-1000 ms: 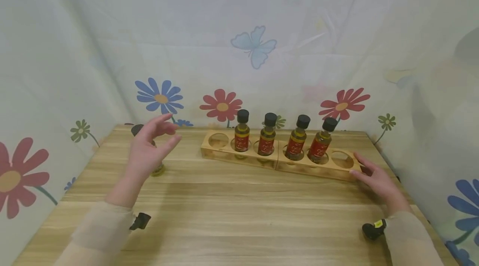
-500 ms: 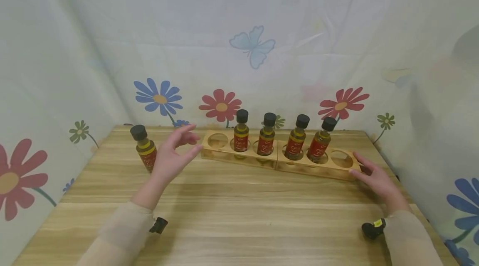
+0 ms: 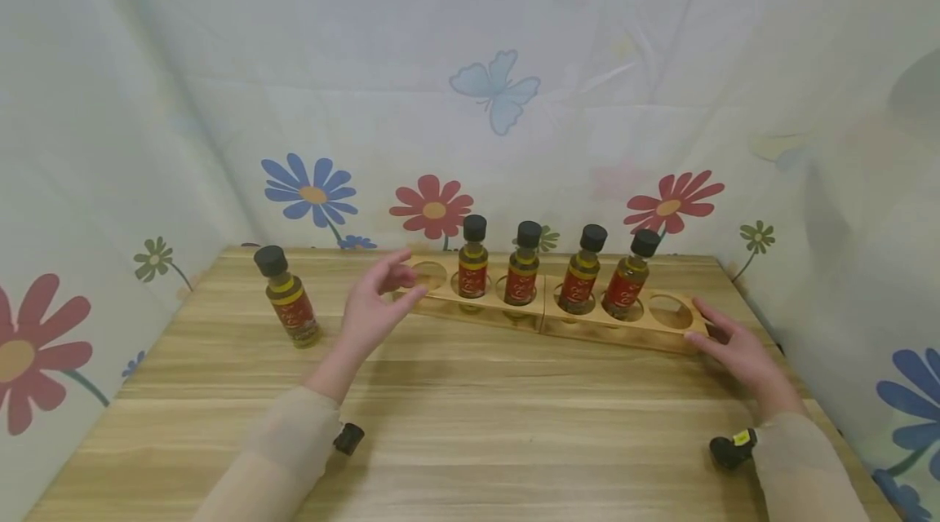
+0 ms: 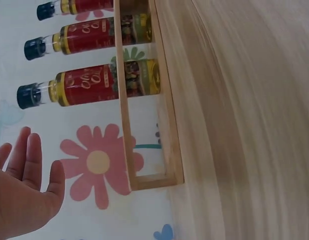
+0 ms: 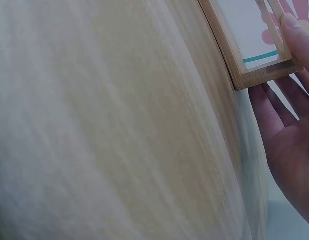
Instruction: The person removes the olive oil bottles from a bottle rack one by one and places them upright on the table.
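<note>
Two wooden bottle racks stand end to end on the table, a left rack (image 3: 470,316) and a right rack (image 3: 624,339). Each bears two olive oil bottles, such as a bottle (image 3: 473,269) and another (image 3: 580,281), with black caps and red labels. The outermost hole at either end holds no bottle. My left hand (image 3: 374,306) hovers by the left rack's end, fingers relaxed and apart; the left wrist view shows nothing in it. My right hand (image 3: 745,355) grips the right rack's outer end, thumb at the front corner (image 5: 297,35), fingers along the end.
A further olive oil bottle (image 3: 294,310) stands upright on the table, left of my left hand. A flowered cloth (image 3: 367,98) hangs behind the wooden table (image 3: 514,424) and at both sides. Wrist cameras, one (image 3: 348,438) left and one (image 3: 733,450) right, jut from the sleeves.
My left hand has moved right, away from the lone bottle, to the left rack's end. That bottle now shows fully. My right hand and both racks have stayed put.
</note>
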A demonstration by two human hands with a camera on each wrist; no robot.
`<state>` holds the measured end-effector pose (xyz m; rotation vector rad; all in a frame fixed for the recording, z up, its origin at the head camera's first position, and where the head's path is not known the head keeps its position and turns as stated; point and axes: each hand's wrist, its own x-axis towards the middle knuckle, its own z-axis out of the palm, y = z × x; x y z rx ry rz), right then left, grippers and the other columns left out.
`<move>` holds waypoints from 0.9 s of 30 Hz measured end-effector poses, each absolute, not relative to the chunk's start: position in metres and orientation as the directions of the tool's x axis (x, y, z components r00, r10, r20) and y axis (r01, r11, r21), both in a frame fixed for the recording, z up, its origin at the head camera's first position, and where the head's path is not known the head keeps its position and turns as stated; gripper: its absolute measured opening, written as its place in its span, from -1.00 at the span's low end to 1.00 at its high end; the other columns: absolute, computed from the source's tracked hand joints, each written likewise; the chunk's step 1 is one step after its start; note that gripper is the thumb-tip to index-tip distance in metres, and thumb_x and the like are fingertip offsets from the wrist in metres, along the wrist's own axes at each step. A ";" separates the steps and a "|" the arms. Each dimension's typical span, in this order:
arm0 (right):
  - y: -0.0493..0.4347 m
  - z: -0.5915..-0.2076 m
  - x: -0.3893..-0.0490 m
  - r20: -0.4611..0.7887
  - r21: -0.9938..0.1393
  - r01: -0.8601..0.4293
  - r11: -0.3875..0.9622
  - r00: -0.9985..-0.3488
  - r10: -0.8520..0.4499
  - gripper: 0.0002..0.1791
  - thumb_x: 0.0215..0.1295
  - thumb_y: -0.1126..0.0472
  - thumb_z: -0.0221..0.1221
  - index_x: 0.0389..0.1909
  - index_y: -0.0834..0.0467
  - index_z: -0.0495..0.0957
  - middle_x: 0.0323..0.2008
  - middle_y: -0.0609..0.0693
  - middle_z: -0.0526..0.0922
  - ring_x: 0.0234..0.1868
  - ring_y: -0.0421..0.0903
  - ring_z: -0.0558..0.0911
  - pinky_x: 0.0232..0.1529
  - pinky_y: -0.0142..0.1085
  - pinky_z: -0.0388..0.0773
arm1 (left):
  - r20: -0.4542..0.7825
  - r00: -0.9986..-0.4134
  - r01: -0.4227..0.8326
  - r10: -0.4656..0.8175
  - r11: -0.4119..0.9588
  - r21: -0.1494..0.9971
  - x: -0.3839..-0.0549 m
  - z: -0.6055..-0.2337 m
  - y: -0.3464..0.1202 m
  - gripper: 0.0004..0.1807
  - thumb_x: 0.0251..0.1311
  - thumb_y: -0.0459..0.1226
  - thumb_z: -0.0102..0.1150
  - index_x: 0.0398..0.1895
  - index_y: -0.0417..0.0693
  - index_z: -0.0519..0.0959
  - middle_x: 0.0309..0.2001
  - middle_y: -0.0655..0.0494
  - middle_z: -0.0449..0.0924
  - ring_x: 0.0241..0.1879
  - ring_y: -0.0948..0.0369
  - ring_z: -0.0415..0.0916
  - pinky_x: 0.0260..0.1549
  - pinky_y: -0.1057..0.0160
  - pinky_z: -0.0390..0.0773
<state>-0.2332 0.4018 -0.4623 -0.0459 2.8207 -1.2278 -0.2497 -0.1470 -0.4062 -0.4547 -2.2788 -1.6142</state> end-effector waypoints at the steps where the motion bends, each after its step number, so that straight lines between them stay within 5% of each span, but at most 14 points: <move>1: 0.402 -0.462 -0.233 -0.049 -0.731 0.000 0.682 -0.997 -0.052 -0.05 0.39 -0.13 0.17 0.57 0.15 -0.11 0.49 0.41 -0.07 0.36 0.52 0.13 0.29 0.31 0.14 | 0.426 -0.902 0.427 0.076 0.307 0.851 -0.251 -0.408 -0.145 -0.39 0.16 -0.30 0.41 0.30 -0.06 0.46 -0.04 -0.10 0.65 -0.05 0.05 0.60 0.06 -0.09 0.53; 15: 0.403 -0.464 -0.234 -0.035 -0.726 -0.016 0.688 -0.998 -0.059 -0.06 0.39 -0.12 0.18 0.57 0.16 -0.09 0.48 0.42 -0.05 0.36 0.51 0.15 0.28 0.30 0.16 | 0.417 -0.908 0.414 0.046 0.254 0.874 -0.275 -0.413 -0.116 -0.35 0.15 -0.29 0.41 0.33 -0.10 0.42 0.04 -0.19 0.59 -0.02 -0.01 0.57 0.08 -0.01 0.53; 27: 0.404 -0.464 -0.234 -0.032 -0.735 -0.013 0.678 -0.998 -0.055 -0.06 0.39 -0.13 0.18 0.57 0.16 -0.09 0.48 0.42 -0.04 0.36 0.50 0.16 0.27 0.30 0.17 | 0.394 -0.915 0.404 0.087 0.223 0.887 -0.293 -0.402 -0.095 -0.29 0.17 -0.18 0.41 0.38 -0.05 0.37 0.15 -0.10 0.55 0.14 0.02 0.46 0.11 -0.22 0.43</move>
